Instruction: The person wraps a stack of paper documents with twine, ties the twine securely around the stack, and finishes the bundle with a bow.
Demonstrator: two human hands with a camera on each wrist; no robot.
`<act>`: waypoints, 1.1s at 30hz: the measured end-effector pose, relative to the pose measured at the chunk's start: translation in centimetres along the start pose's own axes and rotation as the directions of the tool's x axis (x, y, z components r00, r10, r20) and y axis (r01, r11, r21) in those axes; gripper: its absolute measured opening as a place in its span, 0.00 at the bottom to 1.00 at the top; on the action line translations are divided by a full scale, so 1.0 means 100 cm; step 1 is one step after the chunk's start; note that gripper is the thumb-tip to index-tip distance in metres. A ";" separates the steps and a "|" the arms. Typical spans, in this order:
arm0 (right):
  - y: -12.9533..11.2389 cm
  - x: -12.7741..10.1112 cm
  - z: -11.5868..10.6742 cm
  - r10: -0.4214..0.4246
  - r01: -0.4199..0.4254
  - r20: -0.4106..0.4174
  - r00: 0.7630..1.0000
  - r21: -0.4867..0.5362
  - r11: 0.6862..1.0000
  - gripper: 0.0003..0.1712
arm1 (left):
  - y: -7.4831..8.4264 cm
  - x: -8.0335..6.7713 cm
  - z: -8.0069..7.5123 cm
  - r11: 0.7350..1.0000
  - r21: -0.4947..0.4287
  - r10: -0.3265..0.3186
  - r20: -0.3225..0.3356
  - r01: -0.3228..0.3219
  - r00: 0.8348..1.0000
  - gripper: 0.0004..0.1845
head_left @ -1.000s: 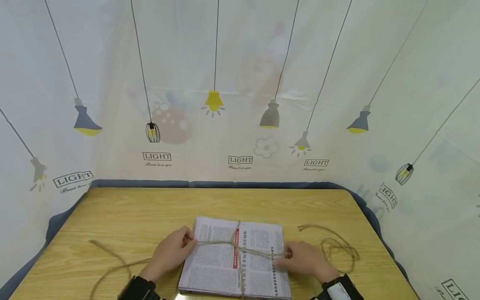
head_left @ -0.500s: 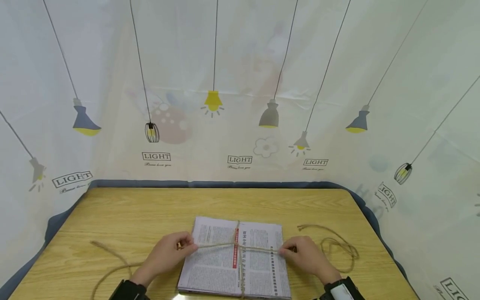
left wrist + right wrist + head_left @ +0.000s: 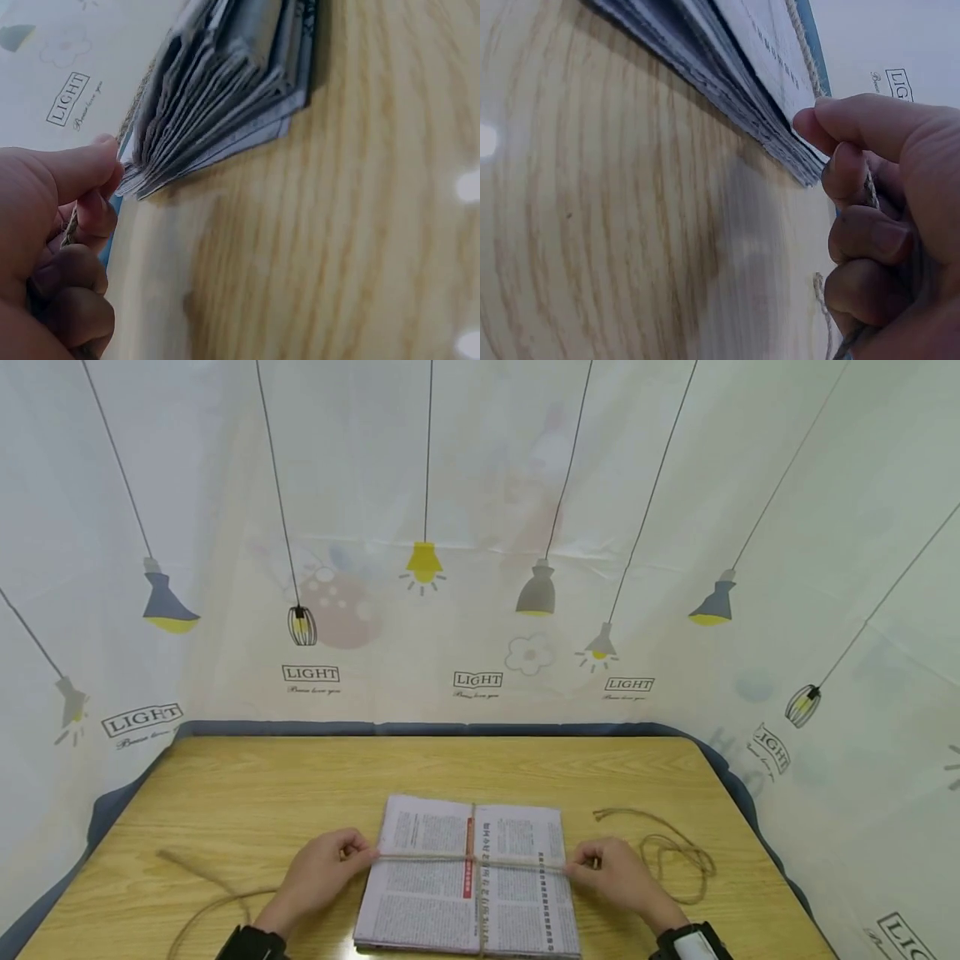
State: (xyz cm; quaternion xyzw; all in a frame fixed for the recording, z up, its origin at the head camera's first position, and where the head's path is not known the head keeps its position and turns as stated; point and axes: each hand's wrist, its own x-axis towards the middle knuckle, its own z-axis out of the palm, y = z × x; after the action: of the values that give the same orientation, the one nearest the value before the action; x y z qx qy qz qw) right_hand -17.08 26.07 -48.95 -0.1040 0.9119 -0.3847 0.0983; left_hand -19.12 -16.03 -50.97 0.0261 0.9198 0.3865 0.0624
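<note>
A stack of newspapers (image 3: 468,885) lies on the wooden table (image 3: 300,785) near its front edge. A jute twine (image 3: 465,858) crosses the stack's top both ways. My left hand (image 3: 326,872) grips the twine at the stack's left edge, and my right hand (image 3: 611,872) grips it at the right edge. In the left wrist view my curled fingers (image 3: 67,247) pinch the twine (image 3: 71,225) beside the newspapers (image 3: 225,82). In the right wrist view my fingers (image 3: 862,217) curl around the twine (image 3: 870,187) next to the newspapers (image 3: 727,52).
Loose twine trails over the table at the left (image 3: 202,902) and lies in coils at the right (image 3: 675,852). A white curtain printed with lamps (image 3: 480,543) encloses the table at the back and sides.
Both hands have moved apart to the stack's left and right edges. The horizontal twine now lies straight and taut across the newspapers.
</note>
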 end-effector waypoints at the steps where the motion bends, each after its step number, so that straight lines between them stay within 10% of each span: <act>1: 0.001 -0.001 0.000 0.005 -0.005 0.008 1.000 0.003 1.000 0.11 | -0.001 0.000 0.001 1.000 0.006 -0.002 -0.005 0.002 1.000 0.07; 33: -0.015 0.002 0.024 0.274 -0.309 -0.192 0.942 -0.185 0.933 0.21 | -0.002 -0.001 0.006 0.990 0.018 -0.138 0.014 0.138 0.990 0.15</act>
State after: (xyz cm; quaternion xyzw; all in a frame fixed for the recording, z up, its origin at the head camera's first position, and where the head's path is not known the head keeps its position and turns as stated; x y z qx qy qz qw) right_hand -16.53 23.39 -49.56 0.0549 0.9580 -0.2730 0.0678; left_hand -18.97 -15.78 -51.50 -0.0340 0.9221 0.3733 0.0956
